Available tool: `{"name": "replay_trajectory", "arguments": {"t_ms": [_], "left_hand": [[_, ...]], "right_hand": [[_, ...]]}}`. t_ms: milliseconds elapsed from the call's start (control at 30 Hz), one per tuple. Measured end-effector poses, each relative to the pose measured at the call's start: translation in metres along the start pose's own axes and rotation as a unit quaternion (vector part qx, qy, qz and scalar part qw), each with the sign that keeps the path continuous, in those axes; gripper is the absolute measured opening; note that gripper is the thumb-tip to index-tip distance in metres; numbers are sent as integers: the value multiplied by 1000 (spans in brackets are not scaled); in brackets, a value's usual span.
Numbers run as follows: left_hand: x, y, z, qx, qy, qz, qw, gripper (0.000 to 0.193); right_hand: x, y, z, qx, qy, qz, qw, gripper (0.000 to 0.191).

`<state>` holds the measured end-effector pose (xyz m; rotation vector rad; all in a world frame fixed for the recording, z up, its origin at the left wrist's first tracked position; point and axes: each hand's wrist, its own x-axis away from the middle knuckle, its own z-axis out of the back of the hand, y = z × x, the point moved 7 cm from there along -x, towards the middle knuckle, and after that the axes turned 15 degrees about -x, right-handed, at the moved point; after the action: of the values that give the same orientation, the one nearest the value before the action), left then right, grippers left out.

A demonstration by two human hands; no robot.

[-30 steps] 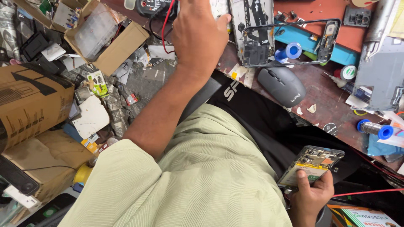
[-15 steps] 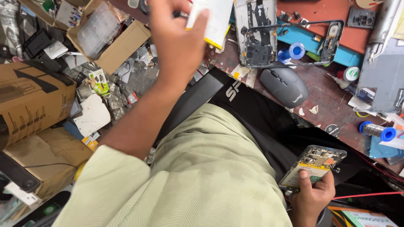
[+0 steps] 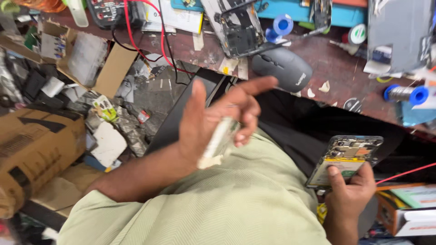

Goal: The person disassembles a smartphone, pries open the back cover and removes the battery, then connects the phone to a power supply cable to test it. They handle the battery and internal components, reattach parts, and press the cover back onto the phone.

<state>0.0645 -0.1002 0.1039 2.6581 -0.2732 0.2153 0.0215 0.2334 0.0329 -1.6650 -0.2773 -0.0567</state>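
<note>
Your shirt is pale green with a fine herringbone weave. The opened phone shows a yellow and white battery in a dark frame. The mouse is dark grey, on a reddish-brown bench. Red and black wires cross it. The spools are blue, and the cardboard boxes are brown.

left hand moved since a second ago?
Yes. The left hand came down off the workbench, past the grey mouse, toward the lap, holding a flat pale piece.
</note>
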Motion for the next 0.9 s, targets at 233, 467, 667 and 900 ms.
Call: {"name": "replay_trajectory", "arguments": {"t_ms": [233,467,667,900], "left_hand": [[-25,-75,-30,143,-98,194,966,134],[-52,-92,-52,187,-160,276,929,134],[-72,-105,-45,127,-186,296,928,134],[-74,-109,-28,86,-160,290,940,107]], "right_hand": [[12,-17,18,79,-5,-14,997,32],[1,-28,60,446,-21,-238,863,47],[7,22,34,593,-175,-299,727,56],[-3,-10,-1,744,-108,-199,628,66]]}}
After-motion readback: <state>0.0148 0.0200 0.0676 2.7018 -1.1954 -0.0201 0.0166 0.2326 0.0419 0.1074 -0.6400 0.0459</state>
